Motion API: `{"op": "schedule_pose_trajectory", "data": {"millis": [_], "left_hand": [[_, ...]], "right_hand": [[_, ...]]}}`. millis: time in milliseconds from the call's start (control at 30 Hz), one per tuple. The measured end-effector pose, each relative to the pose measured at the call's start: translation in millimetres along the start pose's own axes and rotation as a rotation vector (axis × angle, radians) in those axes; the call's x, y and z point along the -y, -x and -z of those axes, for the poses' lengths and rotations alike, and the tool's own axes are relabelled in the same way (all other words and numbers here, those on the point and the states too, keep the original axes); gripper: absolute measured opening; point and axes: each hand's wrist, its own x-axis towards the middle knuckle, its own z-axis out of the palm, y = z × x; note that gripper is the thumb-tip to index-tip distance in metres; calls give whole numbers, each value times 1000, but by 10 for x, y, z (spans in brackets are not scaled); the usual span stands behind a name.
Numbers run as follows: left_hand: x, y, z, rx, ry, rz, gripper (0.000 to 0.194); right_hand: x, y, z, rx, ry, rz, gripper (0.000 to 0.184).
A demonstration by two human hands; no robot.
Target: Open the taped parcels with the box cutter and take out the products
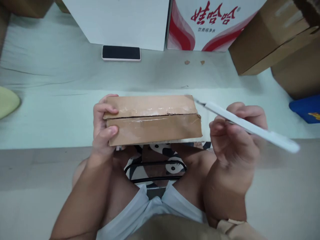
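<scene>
A flat brown cardboard box [152, 120], taped along its top seam, is held over my lap. My left hand [103, 125] grips its left end, thumb on the front face and fingers curled over the top. My right hand [233, 133] is closed round a white utility knife [250, 126], just right of the box. The knife's thin tip points up-left toward the box's top right corner and sits close to it. The seam shows a dark slit between the two flaps.
A pale green mat [50, 76] covers the floor ahead. On it lie a phone [121, 52], a white box [120, 20], a red-and-white printed carton [210, 23] and brown cartons [275, 40]. A blue item [306, 108] sits right, a yellow-green object [7, 101] left.
</scene>
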Motion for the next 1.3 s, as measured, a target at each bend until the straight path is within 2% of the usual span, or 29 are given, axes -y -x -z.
{"op": "schedule_pose_trajectory", "data": {"millis": [133,267,400,600,767,1033,1167,1233,1300], "left_hand": [[-41,12,-42,-26,2,38,48],[-54,18,-93,-54,42,34,49],[-29,10,-104,-80,54,40,48],[-32,12,-97,-56,60,68,56],[-35,16,-99,-26,88,45,48],[-6,23,-57,-17,41,67,53],[17,31,-32,-13,33,65,54],[35,37,-17,-22,30,58,53],[52,43,-7,-22,27,40,50]], "right_hand": [[20,-13,128,64,5,-8,12],[40,-29,175,98,75,-95,21],[-1,-26,120,32,54,-107,23],[-58,-23,55,-36,133,-104,24],[-54,-26,10,-119,192,-34,20],[-33,22,-97,-256,298,44,20],[-87,-44,38,-279,135,39,18],[-152,-96,168,-372,101,72,16],[-245,-130,305,-491,201,117,16]]}}
